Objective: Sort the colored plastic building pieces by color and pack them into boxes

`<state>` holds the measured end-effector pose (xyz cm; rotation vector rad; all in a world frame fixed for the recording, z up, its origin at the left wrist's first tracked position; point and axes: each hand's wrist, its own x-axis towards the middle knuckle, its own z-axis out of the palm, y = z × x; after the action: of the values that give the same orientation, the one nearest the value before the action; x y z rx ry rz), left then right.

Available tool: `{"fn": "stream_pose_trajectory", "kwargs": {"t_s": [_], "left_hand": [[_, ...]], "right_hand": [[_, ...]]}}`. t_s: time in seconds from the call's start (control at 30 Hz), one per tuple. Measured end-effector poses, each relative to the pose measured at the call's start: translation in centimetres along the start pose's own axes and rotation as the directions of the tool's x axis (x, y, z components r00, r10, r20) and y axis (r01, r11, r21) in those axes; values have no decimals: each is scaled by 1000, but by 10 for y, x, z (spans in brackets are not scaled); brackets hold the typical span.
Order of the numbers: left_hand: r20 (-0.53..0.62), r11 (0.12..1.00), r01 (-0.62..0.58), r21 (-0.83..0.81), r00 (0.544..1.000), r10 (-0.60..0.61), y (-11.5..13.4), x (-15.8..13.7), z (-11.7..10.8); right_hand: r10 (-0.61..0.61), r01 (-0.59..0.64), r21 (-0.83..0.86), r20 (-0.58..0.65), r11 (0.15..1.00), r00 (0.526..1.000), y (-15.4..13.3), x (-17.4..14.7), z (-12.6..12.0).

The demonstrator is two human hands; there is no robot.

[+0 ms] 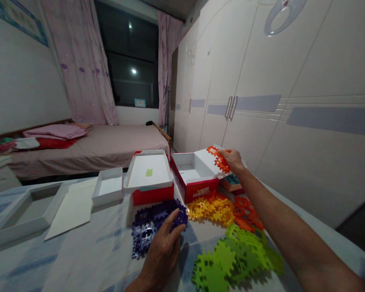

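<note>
My right hand (231,159) is closed around orange plastic building pieces (214,153) with toothed edges, holding them up above the open flap of a red box (202,190). Stretched fingers of my left hand (166,243) rest at the edge of a pile of dark purple toothed pieces (146,233); I cannot tell how firmly they touch. Beside this pile lie yellow pieces (214,209), with red-orange pieces (247,213) to their right. Nearest me, green pieces (231,259) are spread in a heap. My right forearm passes over the right side of the table.
A white lid or tray (147,184) lies on another red box (153,196). Further left are a small white box (99,198), a cream sheet (71,209) and a shallow grey-white tray (6,229). A bed (124,142) and a white wardrobe (246,134) stand behind the table.
</note>
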<state>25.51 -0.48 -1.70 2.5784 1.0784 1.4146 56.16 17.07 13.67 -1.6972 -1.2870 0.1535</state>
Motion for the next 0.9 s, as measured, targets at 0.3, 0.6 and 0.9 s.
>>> {"fn": "stream_pose_trajectory", "kwargs": {"t_s": [0.3, 0.6, 0.9], "left_hand": [[59, 998, 47, 32, 997, -49, -3, -1, 0], [81, 999, 46, 30, 996, -48, -2, 3, 0], [68, 999, 3, 51, 998, -6, -8, 0, 1]], "right_hand": [[-134, 142, -180, 55, 973, 989, -24, -36, 15], [7, 317, -579, 487, 751, 873, 58, -114, -34], [33, 354, -558, 567, 750, 823, 72, -122, -24]]}}
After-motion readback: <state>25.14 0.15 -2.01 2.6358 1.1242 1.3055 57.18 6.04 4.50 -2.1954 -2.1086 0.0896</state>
